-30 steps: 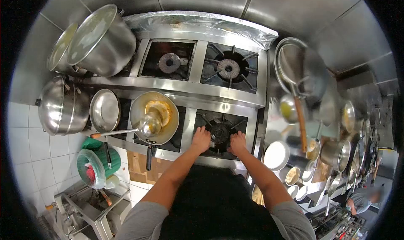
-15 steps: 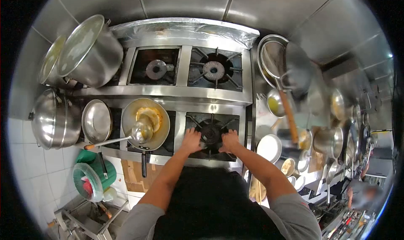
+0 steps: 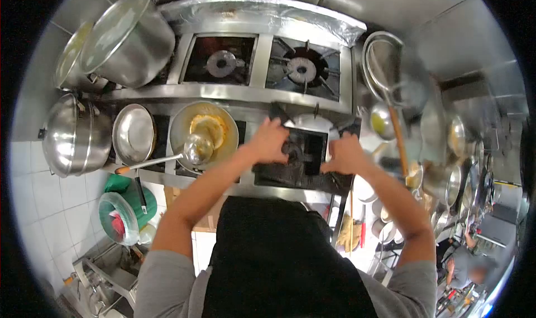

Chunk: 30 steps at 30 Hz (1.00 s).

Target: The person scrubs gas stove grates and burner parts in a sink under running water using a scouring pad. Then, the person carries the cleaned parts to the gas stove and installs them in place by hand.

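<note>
One black grate (image 3: 280, 114) is up off the front right burner (image 3: 296, 152), and the two hands have it by its sides. The left hand (image 3: 269, 141) is closed on its left side. The right hand (image 3: 343, 153) is closed on its right side. The grate is a bit blurry.

Next to the left arm is a pan (image 3: 177, 129) with orange food (image 3: 222, 129) in it. A ladle (image 3: 199, 149) rests in the pan, and its handle sticks out to the left. Left of that is a shiny pan (image 3: 134, 134), then a round pot (image 3: 84, 136). A big pot (image 3: 137, 44) is at the back left. A strainer (image 3: 385, 67) is on the right. Low on the left is a green bin (image 3: 146, 198). Far off on the right is another person (image 3: 468, 266).
</note>
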Tool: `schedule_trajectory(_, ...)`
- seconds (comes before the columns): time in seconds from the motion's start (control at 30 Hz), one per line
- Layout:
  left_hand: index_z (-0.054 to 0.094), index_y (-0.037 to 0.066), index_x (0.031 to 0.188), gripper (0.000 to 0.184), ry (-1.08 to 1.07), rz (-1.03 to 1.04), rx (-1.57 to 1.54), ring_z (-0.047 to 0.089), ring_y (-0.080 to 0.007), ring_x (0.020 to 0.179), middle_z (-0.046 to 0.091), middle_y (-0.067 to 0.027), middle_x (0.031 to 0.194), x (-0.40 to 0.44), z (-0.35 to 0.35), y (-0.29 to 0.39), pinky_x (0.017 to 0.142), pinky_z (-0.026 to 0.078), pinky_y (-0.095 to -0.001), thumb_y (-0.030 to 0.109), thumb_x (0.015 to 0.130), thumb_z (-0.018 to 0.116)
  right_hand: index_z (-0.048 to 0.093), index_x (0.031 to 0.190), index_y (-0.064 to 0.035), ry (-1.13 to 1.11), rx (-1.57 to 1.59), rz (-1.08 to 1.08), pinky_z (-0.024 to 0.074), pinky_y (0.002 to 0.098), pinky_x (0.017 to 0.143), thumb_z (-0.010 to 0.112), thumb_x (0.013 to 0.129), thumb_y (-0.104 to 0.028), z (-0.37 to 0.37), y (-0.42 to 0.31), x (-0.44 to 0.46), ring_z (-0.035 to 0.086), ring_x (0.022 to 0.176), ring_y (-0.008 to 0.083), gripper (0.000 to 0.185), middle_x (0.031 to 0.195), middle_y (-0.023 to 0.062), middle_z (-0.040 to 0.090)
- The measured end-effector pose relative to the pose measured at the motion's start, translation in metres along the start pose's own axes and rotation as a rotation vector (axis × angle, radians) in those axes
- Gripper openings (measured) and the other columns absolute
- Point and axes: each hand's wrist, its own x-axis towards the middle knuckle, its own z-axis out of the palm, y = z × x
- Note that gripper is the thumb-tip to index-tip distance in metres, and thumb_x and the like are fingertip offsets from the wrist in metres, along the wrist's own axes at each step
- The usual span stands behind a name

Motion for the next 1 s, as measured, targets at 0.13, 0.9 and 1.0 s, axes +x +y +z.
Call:
schedule_trajectory(0.13, 0.066, 0.002, 0.092, 0.05, 0.052, 0.024, 0.07, 0.05, -0.0279, 0.101, 0.065, -0.0126, 0.091, 0.007, -0.065, -0.03, 0.09, 0.036, -0.041, 0.041, 0.062, 0.077, 0.067, 0.076, -0.0058, 0.13, 0.074, -0.02, 0.0474, 0.0417, 0.08, 0.076, 0.056, -0.05, -0.051, -0.007, 0.022, 0.059, 0.089, 0.0332, 0.049, 0.08, 0.0168, 0.066)
schedule_trajectory(0.9, 0.067, 0.003, 0.097, 0.05, 0.051, -0.401, 0.29, 0.048, -0.0282, 0.113, 0.067, -0.0098, 0.102, -0.001, -0.155, -0.307, 0.099, 0.035, -0.0417, 0.037, 0.062, 0.08, 0.066, 0.088, -0.0097, 0.196, -0.031, -0.203, 0.0442, 0.0425, 0.08, 0.07, 0.062, -0.066, -0.134, -0.112, 0.354, 0.054, 0.097, 0.0298, 0.062, 0.084, 0.0106, 0.068)
schedule_trajectory(1.0, 0.067, 0.003, 0.097, 0.05, 0.03, -0.398, 0.287, 0.049, -0.0286, 0.112, 0.066, -0.01, 0.103, 0.003, -0.151, -0.325, 0.098, 0.036, -0.041, 0.036, 0.061, 0.08, 0.067, 0.089, -0.0099, 0.186, -0.033, -0.212, 0.0425, 0.0417, 0.083, 0.069, 0.062, -0.068, -0.127, -0.115, 0.372, 0.053, 0.099, 0.0293, 0.064, 0.085, 0.0102, 0.068)
